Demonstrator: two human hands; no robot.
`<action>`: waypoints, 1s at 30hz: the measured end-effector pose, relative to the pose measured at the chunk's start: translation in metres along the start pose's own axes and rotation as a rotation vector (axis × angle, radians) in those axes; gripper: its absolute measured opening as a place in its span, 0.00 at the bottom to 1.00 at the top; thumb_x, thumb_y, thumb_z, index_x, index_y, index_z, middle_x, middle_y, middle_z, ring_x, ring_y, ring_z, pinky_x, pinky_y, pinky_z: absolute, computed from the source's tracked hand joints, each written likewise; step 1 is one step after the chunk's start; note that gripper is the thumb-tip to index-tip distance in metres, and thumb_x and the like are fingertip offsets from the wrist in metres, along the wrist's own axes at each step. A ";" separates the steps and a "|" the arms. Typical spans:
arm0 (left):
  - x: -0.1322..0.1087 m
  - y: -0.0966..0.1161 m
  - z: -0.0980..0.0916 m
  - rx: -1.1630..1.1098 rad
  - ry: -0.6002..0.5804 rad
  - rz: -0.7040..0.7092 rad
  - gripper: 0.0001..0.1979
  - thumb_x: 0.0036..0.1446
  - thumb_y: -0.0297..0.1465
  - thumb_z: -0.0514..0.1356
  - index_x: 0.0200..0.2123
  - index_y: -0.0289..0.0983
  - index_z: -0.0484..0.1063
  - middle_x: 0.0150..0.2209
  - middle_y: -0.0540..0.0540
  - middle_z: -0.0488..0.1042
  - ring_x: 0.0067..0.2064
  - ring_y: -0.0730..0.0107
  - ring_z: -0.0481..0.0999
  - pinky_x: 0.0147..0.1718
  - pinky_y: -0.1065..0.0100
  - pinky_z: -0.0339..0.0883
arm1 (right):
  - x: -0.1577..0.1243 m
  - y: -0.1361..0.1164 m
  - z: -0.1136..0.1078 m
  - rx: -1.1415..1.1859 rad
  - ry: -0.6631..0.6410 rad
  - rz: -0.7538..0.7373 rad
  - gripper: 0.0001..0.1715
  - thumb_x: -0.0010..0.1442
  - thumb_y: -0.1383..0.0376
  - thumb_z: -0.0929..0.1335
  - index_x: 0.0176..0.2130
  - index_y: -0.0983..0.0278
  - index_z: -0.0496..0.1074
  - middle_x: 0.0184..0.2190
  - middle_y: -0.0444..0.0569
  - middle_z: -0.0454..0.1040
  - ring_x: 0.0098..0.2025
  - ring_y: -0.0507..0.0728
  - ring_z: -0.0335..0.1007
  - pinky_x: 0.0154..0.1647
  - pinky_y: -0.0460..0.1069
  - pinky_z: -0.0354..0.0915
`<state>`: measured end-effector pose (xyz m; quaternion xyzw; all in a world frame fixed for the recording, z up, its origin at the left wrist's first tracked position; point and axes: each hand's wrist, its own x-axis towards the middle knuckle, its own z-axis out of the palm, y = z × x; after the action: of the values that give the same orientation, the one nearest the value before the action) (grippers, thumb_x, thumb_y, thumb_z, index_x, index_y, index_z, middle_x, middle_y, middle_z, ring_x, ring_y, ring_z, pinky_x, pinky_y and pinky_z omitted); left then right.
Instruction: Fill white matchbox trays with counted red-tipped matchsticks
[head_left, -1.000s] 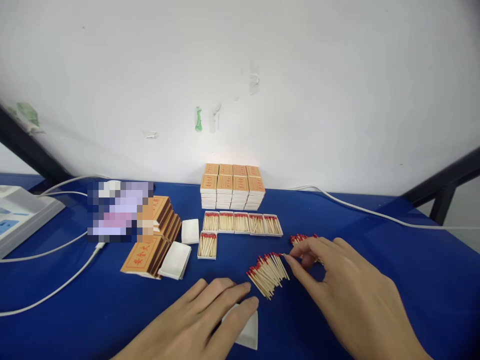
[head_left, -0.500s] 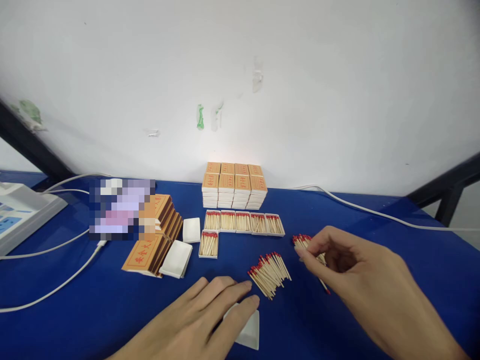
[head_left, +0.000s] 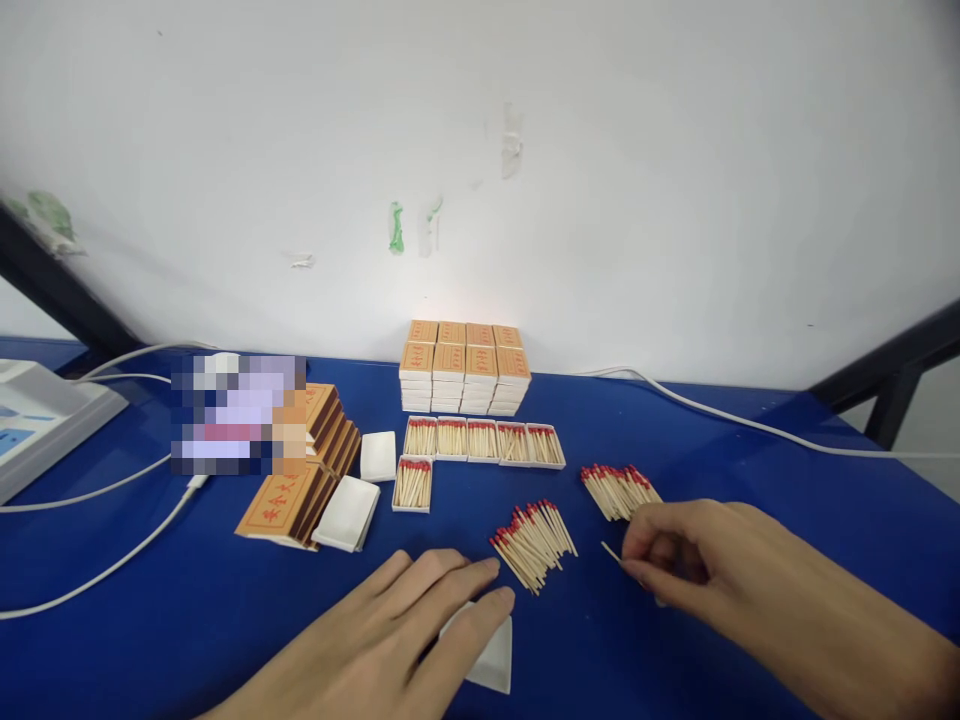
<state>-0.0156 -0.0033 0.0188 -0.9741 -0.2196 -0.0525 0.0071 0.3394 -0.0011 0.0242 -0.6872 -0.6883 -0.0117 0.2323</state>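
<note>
Between thumb and forefinger, my right hand pinches a single matchstick, its pale end pointing left. Just beyond that hand lies a pile of red-tipped matches. My left hand rests with fingers stretched over a white matchbox tray, partly covering it; the part that shows holds no matches. A second group of matches is spread on the blue table beside the left fingertips. Farther back, several trays filled with matches stand in a row, with one more filled tray in front at the left.
Stacked orange matchboxes stand near the wall. To the left are flattened-looking orange box sleeves, white trays, a blurred-out patch, white cables and a white device. Another cable runs along the right.
My right hand has drawn back toward me and right from the far match pile, with one matchstick now showing in its pinch. The left hand stays over the tray. The view has shifted slightly.
</note>
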 end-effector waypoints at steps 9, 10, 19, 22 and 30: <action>-0.001 0.001 0.002 -0.025 0.034 -0.015 0.27 0.84 0.38 0.55 0.79 0.37 0.62 0.76 0.44 0.71 0.74 0.52 0.74 0.69 0.53 0.73 | 0.007 -0.027 0.002 0.216 -0.392 -0.063 0.06 0.68 0.63 0.68 0.37 0.56 0.75 0.31 0.41 0.80 0.29 0.53 0.74 0.31 0.48 0.68; -0.001 0.001 0.002 -0.030 0.037 -0.022 0.27 0.85 0.39 0.53 0.79 0.38 0.62 0.76 0.44 0.71 0.74 0.53 0.74 0.69 0.54 0.73 | 0.008 -0.029 0.002 0.246 -0.417 -0.058 0.05 0.68 0.65 0.68 0.38 0.55 0.74 0.31 0.40 0.80 0.29 0.52 0.74 0.31 0.48 0.69; 0.000 0.003 0.003 -0.022 0.064 -0.020 0.27 0.86 0.43 0.51 0.78 0.37 0.64 0.75 0.43 0.73 0.72 0.52 0.76 0.68 0.54 0.74 | 0.013 -0.035 0.008 0.340 -0.288 -0.001 0.04 0.68 0.63 0.69 0.37 0.54 0.73 0.30 0.37 0.79 0.28 0.51 0.73 0.29 0.48 0.68; 0.000 0.002 0.001 -0.016 0.058 -0.009 0.28 0.86 0.44 0.51 0.78 0.37 0.64 0.75 0.42 0.72 0.73 0.51 0.75 0.68 0.54 0.74 | 0.013 -0.033 0.007 0.308 -0.287 0.002 0.05 0.67 0.63 0.70 0.36 0.54 0.73 0.32 0.36 0.80 0.28 0.51 0.73 0.29 0.48 0.68; 0.000 0.001 0.001 -0.019 0.086 -0.011 0.27 0.85 0.43 0.52 0.77 0.37 0.65 0.74 0.42 0.74 0.72 0.52 0.76 0.68 0.56 0.74 | 0.013 -0.035 0.008 0.192 -0.250 -0.035 0.16 0.70 0.53 0.69 0.31 0.55 0.74 0.25 0.39 0.76 0.25 0.53 0.71 0.28 0.50 0.64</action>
<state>-0.0147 -0.0040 0.0182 -0.9698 -0.2242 -0.0962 0.0070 0.3042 0.0115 0.0322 -0.6458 -0.7216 0.1359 0.2091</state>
